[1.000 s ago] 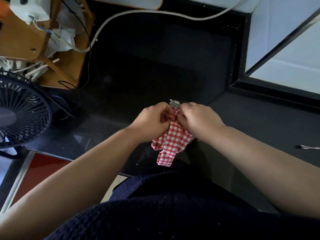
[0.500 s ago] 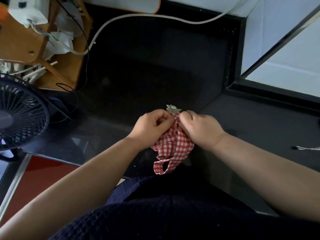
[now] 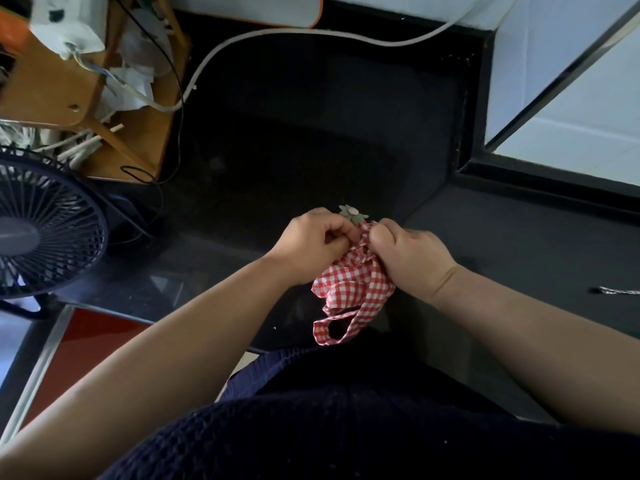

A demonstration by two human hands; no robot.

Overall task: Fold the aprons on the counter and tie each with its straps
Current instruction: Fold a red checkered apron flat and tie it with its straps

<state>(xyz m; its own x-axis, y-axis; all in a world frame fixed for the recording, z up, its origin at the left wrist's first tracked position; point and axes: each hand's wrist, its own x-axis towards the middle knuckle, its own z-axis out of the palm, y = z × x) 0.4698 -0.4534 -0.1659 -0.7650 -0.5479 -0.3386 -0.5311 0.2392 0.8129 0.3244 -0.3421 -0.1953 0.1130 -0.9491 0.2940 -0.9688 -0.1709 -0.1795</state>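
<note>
Closest to me, my dark waffle-knit top fills the bottom edge. Just past it a flat strap of the red-and-white gingham apron hangs in a loop, with the soft bunched cloth above it, over the near part of the glossy black counter. My left hand and right hand both pinch the bundle's top with curled fingers, knuckles nearly touching. A small green flower-shaped trim pokes up between them. Farther left stands a dark wire-grilled fan, and a white cable curves along the far edge.

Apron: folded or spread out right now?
Folded: the apron is a small checked bundle pinched by the left hand and right hand, one strap loop hanging.
</note>
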